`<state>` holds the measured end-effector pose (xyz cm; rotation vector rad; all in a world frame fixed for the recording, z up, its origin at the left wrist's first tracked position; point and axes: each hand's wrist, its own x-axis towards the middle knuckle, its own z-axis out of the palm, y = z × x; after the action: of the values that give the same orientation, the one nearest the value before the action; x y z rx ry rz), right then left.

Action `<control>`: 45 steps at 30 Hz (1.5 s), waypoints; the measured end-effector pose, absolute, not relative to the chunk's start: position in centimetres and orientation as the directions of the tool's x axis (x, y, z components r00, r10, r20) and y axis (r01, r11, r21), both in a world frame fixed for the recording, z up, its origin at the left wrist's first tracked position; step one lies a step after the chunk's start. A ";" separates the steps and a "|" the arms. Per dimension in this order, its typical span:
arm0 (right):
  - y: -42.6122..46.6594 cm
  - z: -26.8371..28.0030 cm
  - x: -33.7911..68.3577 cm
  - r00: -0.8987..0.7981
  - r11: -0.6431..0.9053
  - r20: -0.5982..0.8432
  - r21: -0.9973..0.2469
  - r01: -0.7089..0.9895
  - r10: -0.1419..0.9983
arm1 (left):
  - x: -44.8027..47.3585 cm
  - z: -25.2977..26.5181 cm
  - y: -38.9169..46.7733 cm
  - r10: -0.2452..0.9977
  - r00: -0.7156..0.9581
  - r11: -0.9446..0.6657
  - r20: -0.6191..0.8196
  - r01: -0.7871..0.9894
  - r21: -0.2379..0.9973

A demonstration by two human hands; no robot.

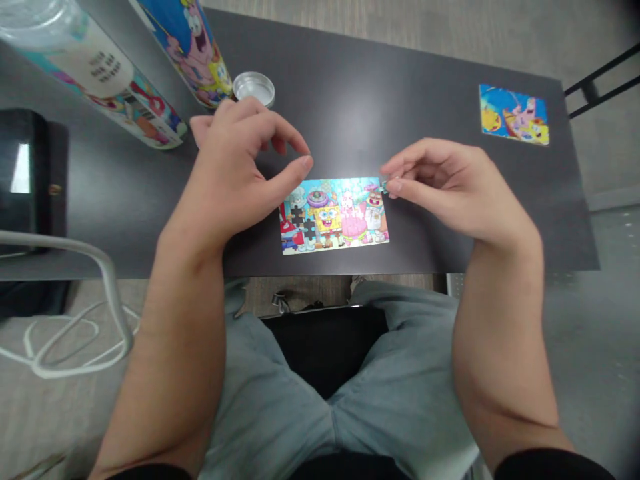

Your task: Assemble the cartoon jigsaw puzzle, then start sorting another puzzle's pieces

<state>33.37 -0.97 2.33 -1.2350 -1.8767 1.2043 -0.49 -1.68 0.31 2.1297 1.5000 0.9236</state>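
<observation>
A colourful cartoon jigsaw puzzle (327, 220) lies flat on the dark table, with gaps in its left part where the tabletop shows through. Over its upper left corner hovers my left hand (240, 167), thumb and forefinger slightly apart and nothing visible between them. At the puzzle's upper right corner, my right hand (445, 180) pinches a small puzzle piece (384, 187) between thumb and fingertips. Most of that piece is covered by the fingers.
A picture card (515, 115) lies at the table's far right. Back left stand a cartoon-printed can (193, 53) and a clear-topped canister (110, 80), with a round silvery lid (254, 88) beside them. A black device (25, 180) and a white cable (107, 280) are at the left.
</observation>
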 end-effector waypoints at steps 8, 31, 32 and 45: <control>-1.5 1.8 27.3 -0.475 0.074 -0.081 -0.951 0.299 0.876 | -1.7 0.5 -2.8 0.929 0.213 -0.361 0.301 0.697 0.620; -0.9 0.6 23.2 -0.490 0.144 -0.040 -0.932 0.333 0.871 | -3.4 1.5 -4.5 0.926 0.328 -0.369 0.189 0.671 0.643; -0.9 0.5 23.2 -0.483 0.145 -0.035 -0.933 0.330 0.875 | -3.3 1.4 -4.4 0.930 0.317 -0.359 0.187 0.673 0.646; -0.8 1.0 23.6 -0.612 0.124 -0.090 -0.946 0.299 0.785 | -3.9 2.1 -4.0 0.928 0.327 -0.360 0.179 0.662 0.657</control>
<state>23.61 -0.83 0.99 -1.0460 -1.9744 1.4970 -3.92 -4.01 2.06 2.1259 1.3974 0.7498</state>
